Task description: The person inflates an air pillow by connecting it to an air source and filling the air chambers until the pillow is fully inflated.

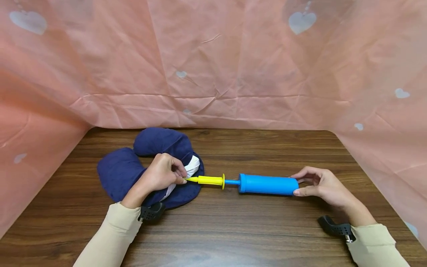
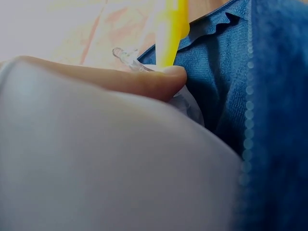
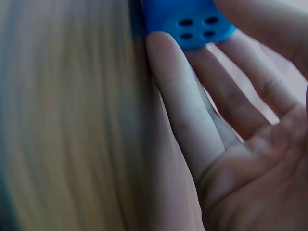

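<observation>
Overhead, head view gives the whole layout: blue hand pump (image 1: 268,184) lies flat on the wooden table (image 1: 233,230), near centre, its yellow nozzle (image 1: 207,180) pointing left toward a dark blue neck pillow (image 1: 123,172) at left of centre. Left hand (image 1: 161,174) rests on the pillow, fingers curled, pinching at the nozzle tip where a white liner (image 1: 193,167) pokes out of the pillow cover. Right hand (image 1: 325,185) sits at the pump's right end, thumb and fingers loosely spread around the end cap, fairly wide, touching it rather than clamping. Pink heart-print sheet (image 1: 213,63) hangs behind and at both sides.

Left wrist view adds what the head view can't resolve: a clear plastic valve (image 2: 127,58) beside the yellow nozzle (image 2: 171,29), with a fingertip (image 2: 163,79) pressed right at their meeting point; blue fabric (image 2: 240,86) at right, blurred pale mass filling the lower frame.

Right wrist view shows the pump's end cap (image 3: 192,21) with four small holes, and straight fingers (image 3: 183,101) touching it, palm open. Left half is blur.
</observation>
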